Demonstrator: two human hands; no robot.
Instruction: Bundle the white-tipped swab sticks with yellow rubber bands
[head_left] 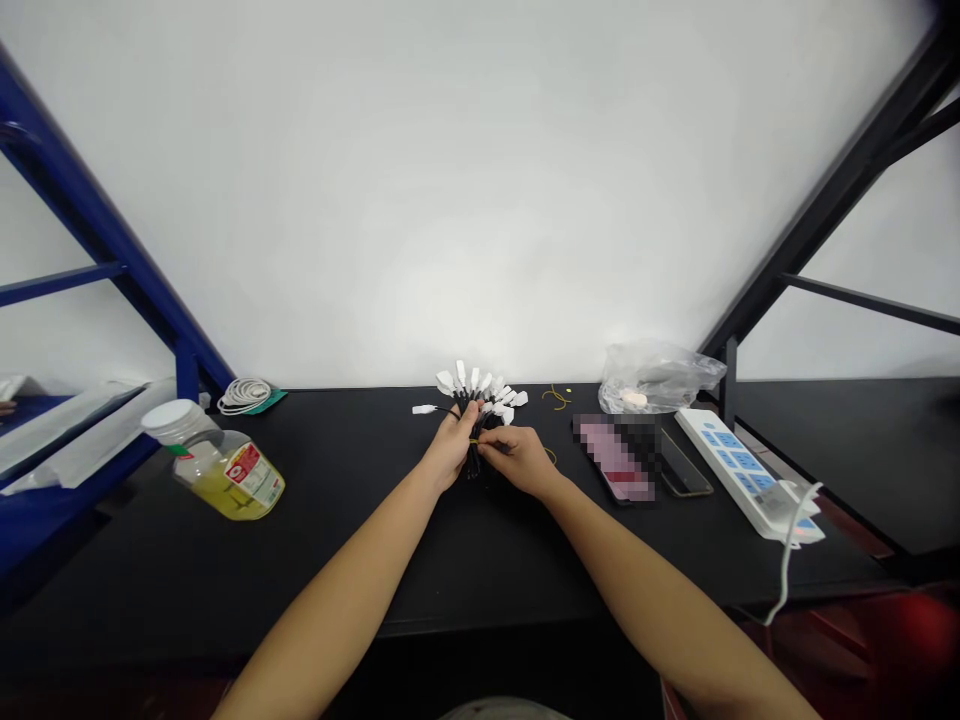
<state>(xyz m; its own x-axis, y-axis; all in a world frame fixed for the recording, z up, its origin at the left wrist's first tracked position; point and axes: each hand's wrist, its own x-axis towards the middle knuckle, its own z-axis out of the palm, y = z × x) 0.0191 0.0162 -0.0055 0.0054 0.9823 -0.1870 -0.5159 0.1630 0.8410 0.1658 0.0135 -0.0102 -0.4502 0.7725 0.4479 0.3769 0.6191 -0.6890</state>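
My left hand (450, 447) grips a bundle of black cables (474, 440) whose white flat plugs (476, 385) fan out at the far end. My right hand (517, 460) sits against the bundle, its thumb and fingers pinching a thin yellow tie (473, 441) around the cables. One white plug on a black lead (424, 409) sticks out to the left. Loose yellow ties (556, 398) lie on the black table (360, 540) just beyond my right hand. The lower part of the bundle is partly hidden by my hands.
To the right lie a pixelated phone (615, 458), a dark phone (684, 465), a white-and-blue power strip (731, 465) and a plastic bag (660, 378). To the left are a tipped-over jar (225, 470), a white cable coil (244, 396) and a blue metal frame (97, 240).
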